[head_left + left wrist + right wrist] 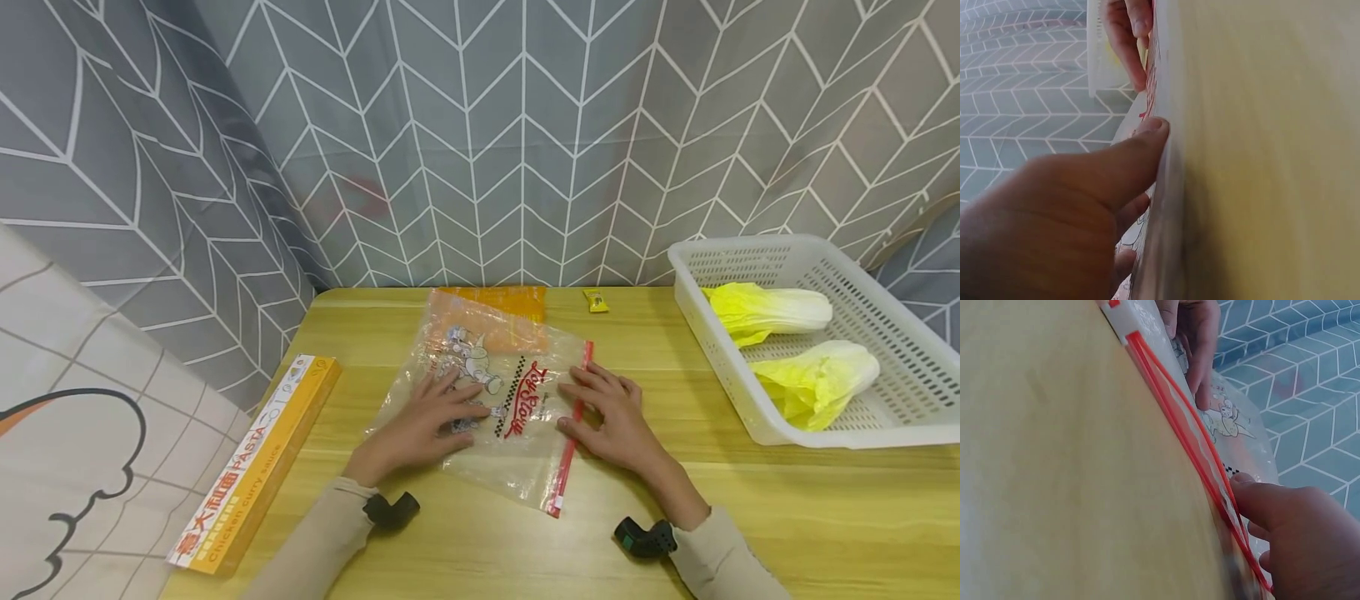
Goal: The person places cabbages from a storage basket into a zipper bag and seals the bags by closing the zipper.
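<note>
A clear zip bag (487, 467) with red lettering, cartoon prints and a red zip strip lies on the table. My left hand (431, 421) rests on its printed side, fingers spread and fairly straight. Across the zip edge lies my right hand (615, 421), its fingers loosely bent and touching the bag. In the right wrist view, the two red strips (1169, 415) of the bag's mouth stand slightly apart, and the right thumb (1244, 487) touches the bag beside them. The left wrist view shows the left thumb (1147, 140) against the bag's surface.
An orange packet (510, 302) lies partly under the bag, with a small yellow sachet (596, 301) near the back edge. A long pasta box (255, 467) is on the left. On the right, a white basket (720, 400) holds two yellow-leaved cabbages (817, 379).
</note>
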A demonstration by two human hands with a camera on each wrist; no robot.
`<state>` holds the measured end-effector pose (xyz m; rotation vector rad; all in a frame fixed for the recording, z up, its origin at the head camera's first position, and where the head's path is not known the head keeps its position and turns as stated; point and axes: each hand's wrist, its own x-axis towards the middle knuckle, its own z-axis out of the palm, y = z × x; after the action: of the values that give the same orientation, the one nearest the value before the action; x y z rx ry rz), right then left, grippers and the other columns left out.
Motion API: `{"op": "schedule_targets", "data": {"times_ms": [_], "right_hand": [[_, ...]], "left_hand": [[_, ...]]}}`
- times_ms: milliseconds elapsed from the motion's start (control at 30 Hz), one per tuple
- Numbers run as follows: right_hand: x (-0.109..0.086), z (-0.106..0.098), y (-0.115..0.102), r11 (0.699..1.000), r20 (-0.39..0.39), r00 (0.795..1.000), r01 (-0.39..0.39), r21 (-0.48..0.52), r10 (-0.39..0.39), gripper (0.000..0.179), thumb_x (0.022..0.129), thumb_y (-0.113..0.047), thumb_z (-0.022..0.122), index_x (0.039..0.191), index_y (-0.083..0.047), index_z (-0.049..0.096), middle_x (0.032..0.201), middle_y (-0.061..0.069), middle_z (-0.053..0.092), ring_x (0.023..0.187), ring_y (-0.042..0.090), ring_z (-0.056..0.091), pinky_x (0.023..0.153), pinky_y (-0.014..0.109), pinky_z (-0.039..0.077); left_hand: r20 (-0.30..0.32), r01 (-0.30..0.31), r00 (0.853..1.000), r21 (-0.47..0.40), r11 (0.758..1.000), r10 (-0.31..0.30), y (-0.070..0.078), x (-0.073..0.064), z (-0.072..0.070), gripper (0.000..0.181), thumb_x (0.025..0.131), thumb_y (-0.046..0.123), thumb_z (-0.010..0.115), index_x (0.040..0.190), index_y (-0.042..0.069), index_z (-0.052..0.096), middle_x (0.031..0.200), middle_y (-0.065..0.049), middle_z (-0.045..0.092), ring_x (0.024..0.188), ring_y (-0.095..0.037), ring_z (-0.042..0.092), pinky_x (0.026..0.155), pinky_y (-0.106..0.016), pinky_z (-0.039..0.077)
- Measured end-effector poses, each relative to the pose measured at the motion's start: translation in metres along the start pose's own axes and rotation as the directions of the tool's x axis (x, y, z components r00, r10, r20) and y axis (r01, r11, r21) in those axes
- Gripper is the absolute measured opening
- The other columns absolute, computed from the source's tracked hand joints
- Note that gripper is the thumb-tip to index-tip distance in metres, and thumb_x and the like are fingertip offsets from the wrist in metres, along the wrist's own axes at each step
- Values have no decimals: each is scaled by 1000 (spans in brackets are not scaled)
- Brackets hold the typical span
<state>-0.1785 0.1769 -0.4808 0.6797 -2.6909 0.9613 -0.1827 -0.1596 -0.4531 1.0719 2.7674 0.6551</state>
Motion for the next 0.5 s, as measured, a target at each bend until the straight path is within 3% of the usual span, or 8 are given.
{"op": "schedule_targets", "data": {"times_ms": [500], "right_hand": [[7,5,-3,999,31,999,43,32,-44,58,79,-37,83,130,-14,69,153,17,52,150,41,32,111,64,18]], "left_hand": [[-18,24,1000,10,1000,-24,-12,-5,-13,41,91,29,74,131,25,68,159,-2,47,157,-37,20,125,-65,5]]}}
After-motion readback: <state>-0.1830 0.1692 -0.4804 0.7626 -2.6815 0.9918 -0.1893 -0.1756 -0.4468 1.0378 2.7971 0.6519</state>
